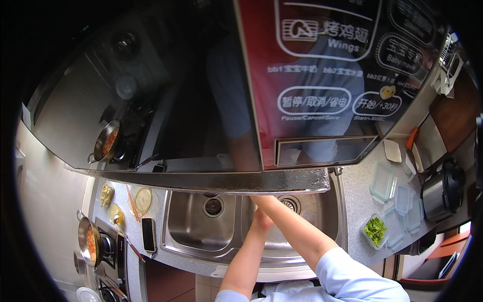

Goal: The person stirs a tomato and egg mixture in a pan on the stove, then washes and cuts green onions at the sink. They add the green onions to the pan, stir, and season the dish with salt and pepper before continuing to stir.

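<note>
Both forearms reach over the double stainless steel sink (226, 253). The microwave oven (264, 151) and the shelf edge beneath it (211, 182) cover the far part of the sink. My right hand is hidden behind that shelf edge; only its wrist and forearm show. Of my left hand (264, 220), the part near the wrist shows beside and partly under the right forearm, its fingers hidden. What either hand holds cannot be seen. One drain strainer (214, 207) lies in the left basin; another (289, 204) shows just right of my crossed forearms.
Left: a pan with red food (91, 243) on the gas stove (110, 256), a smartphone (148, 234), chopsticks (133, 204), a glass lid (143, 201). Right: a container of green leaves (375, 231), several clear containers and lids (393, 226), an electric pressure cooker (437, 196), a cleaver (434, 137).
</note>
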A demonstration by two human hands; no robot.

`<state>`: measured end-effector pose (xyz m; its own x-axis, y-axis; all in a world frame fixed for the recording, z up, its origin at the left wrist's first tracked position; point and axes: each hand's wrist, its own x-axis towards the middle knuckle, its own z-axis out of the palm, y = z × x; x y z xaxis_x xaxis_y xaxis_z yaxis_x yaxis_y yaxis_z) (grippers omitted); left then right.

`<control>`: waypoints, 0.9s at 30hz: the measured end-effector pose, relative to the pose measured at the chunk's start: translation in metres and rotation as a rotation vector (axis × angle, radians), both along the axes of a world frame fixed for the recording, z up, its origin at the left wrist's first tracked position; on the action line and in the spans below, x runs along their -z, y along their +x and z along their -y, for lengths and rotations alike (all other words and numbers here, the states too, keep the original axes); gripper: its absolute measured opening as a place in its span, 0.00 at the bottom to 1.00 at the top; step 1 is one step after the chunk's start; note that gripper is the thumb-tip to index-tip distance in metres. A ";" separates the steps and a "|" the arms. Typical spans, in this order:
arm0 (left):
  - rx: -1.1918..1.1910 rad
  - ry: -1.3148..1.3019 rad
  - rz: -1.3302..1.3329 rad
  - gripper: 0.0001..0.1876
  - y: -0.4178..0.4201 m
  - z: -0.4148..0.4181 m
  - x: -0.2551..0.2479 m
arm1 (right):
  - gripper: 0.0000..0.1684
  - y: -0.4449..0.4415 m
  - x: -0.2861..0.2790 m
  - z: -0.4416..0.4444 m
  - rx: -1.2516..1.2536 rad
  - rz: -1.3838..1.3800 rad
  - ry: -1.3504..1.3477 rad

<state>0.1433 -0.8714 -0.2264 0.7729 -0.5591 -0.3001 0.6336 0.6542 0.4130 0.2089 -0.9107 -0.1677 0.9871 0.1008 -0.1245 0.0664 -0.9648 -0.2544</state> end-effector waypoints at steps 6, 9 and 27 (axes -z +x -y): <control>-0.021 -0.095 -0.116 0.20 -0.009 0.020 -0.004 | 0.16 -0.017 0.000 0.000 -0.008 0.043 0.011; -0.045 -0.129 -0.142 0.18 -0.015 0.023 -0.006 | 0.15 -0.028 0.000 -0.002 -0.029 0.065 0.022; -0.198 0.303 0.288 0.14 -0.041 0.062 -0.024 | 0.24 -0.146 -0.023 0.085 0.631 0.331 1.488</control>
